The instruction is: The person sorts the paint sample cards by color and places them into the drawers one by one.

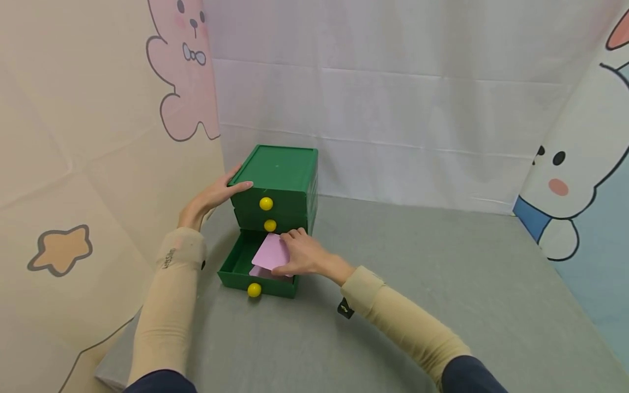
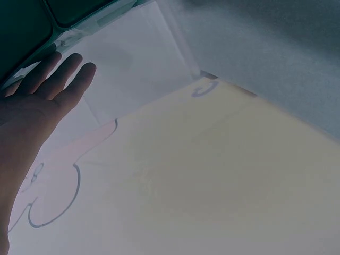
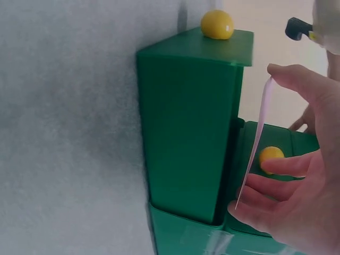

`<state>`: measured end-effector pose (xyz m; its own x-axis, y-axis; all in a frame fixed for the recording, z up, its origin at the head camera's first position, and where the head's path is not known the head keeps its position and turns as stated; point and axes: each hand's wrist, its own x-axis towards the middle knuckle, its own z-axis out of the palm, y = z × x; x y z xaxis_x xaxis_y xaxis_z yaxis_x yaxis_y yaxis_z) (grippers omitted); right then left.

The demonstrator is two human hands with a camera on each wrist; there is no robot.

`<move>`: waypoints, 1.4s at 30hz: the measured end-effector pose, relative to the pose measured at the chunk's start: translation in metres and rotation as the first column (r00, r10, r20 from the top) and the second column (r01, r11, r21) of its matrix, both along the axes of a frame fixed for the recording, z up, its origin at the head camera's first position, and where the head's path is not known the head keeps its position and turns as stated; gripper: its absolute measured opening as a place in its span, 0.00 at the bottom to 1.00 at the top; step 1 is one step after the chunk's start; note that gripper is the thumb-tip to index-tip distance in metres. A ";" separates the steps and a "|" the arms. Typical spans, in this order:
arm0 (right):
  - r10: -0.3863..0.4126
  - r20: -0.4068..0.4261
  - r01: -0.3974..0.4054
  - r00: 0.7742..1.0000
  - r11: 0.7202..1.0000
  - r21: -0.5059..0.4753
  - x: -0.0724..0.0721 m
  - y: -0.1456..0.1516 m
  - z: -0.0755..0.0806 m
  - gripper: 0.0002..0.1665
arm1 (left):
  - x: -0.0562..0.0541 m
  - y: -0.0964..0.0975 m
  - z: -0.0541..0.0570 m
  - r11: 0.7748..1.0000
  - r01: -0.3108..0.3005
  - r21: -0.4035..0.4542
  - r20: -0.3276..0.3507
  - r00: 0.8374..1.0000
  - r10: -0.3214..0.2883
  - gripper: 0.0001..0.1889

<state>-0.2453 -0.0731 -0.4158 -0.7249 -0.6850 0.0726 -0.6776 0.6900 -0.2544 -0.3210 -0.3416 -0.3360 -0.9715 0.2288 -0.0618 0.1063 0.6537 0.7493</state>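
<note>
A green chest of drawers (image 1: pixel 282 168) with round yellow knobs stands at the back left, its bottom drawer (image 1: pixel 277 287) pulled out. My left hand (image 1: pixel 215 196) steadies the chest at its top left edge: the thumb lies on top, and the left wrist view shows straight fingers (image 2: pixel 66 74) along the side. Over the open drawer, my right hand (image 1: pixel 307 255) pinches a thin pink card (image 1: pixel 272 252) between thumb and fingertips. The card is tilted, and the right wrist view shows it edge-on (image 3: pixel 258 130). Beneath it, more pink card (image 1: pixel 256 271) shows inside the drawer.
The chest sits on a grey tabletop (image 1: pixel 417 284). Behind it hangs a white curtain (image 1: pixel 383 120), and a cream printed cloth (image 1: pixel 98 180) closes off the left side. At the right is another printed cloth (image 1: pixel 589 229).
</note>
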 end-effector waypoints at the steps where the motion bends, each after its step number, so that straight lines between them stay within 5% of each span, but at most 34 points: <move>1: 0.001 0.003 -0.001 1.000 1.000 0.003 -0.001 -0.001 -0.002 0.48 | 0.000 0.000 0.000 1.000 0.000 -0.002 -0.001 1.000 0.000 0.46; 8: 0.001 0.014 -0.001 1.000 1.000 -0.016 -0.001 -0.005 -0.008 0.46 | 0.001 0.001 0.004 1.000 0.002 0.006 0.000 1.000 -0.002 0.45; 14: 0.038 -0.029 -0.043 0.999 0.982 -0.186 0.022 0.004 -0.010 0.32 | 0.016 0.010 0.021 1.000 0.004 0.030 0.029 1.000 -0.005 0.44; 18: 0.110 -0.081 -0.132 0.991 0.920 -0.369 0.049 0.006 -0.014 0.23 | 0.028 0.014 0.031 1.000 0.016 0.021 0.033 0.999 -0.017 0.43; 22: 0.217 -0.082 -0.227 0.973 0.815 -0.533 0.077 0.002 -0.019 0.18 | 0.033 0.015 0.034 1.000 0.019 0.018 0.028 0.999 -0.020 0.42; 26: 0.307 0.113 -0.173 0.945 0.763 -0.623 0.100 -0.006 -0.023 0.14 | 0.034 0.015 0.034 1.000 0.024 0.012 0.017 1.000 -0.025 0.42; 27: 0.321 0.208 -0.122 0.924 0.762 -0.636 0.104 -0.008 -0.025 0.14 | 0.033 0.014 0.034 1.000 0.026 0.009 0.015 1.000 -0.026 0.42; 29: 0.353 0.417 0.013 0.838 0.750 -0.662 0.109 -0.014 -0.029 0.15 | 0.032 0.014 0.034 1.000 0.027 0.006 0.014 1.000 -0.027 0.42; 32: 0.384 0.668 0.254 0.638 0.713 -0.653 0.113 -0.021 -0.036 0.18 | 0.028 0.013 0.030 1.000 0.028 0.005 0.013 1.000 -0.028 0.43; 35: 0.408 0.803 0.445 0.434 0.678 -0.585 0.113 -0.027 -0.042 0.25 | 0.016 0.007 0.018 1.000 0.023 0.007 0.008 1.000 -0.023 0.44; 38: 0.404 0.872 0.553 0.277 0.675 -0.489 0.113 -0.032 -0.046 0.32 | 0.003 0.000 0.003 1.000 0.015 0.012 0.004 1.000 -0.015 0.45; 40: 0.393 0.896 0.608 0.207 0.666 -0.433 0.112 -0.036 -0.050 0.35 | -0.001 -0.002 -0.002 1.000 0.015 -0.001 -0.003 1.000 -0.015 0.46; 42: 0.384 0.908 0.653 0.166 0.647 -0.393 0.112 -0.040 -0.053 0.36 | 0.000 -0.002 -0.003 1.000 0.011 0.000 0.002 1.000 -0.011 0.46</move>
